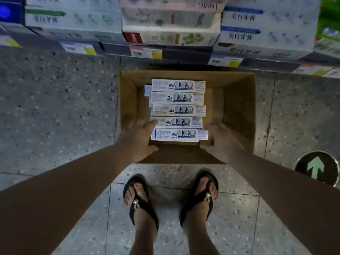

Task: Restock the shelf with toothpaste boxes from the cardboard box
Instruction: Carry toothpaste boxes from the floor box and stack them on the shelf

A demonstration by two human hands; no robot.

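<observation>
Head-worn view, steeply downward (wide-angle)

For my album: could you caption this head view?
Left hand and right hand hold the nearest toothpaste box inside the cardboard box by the shelf.

Stock on the shelf [165, 50]: cut off by the top edge, blurred, most print unreadable. Its price labels [147, 53] along the front edge: too small to read. Fine print on the toothpaste boxes [177, 110] in the cardboard box [239, 107]: illegible. A lower layer shows only as slivers at the rows' left ends, count hidden. The left hand [139, 138] covers the left end of the second-nearest box. The right hand [222, 140]: fingertips hidden behind the nearest box's right end. The arrow marker [315, 168] on the floor: lower rim covered by the right forearm.
</observation>
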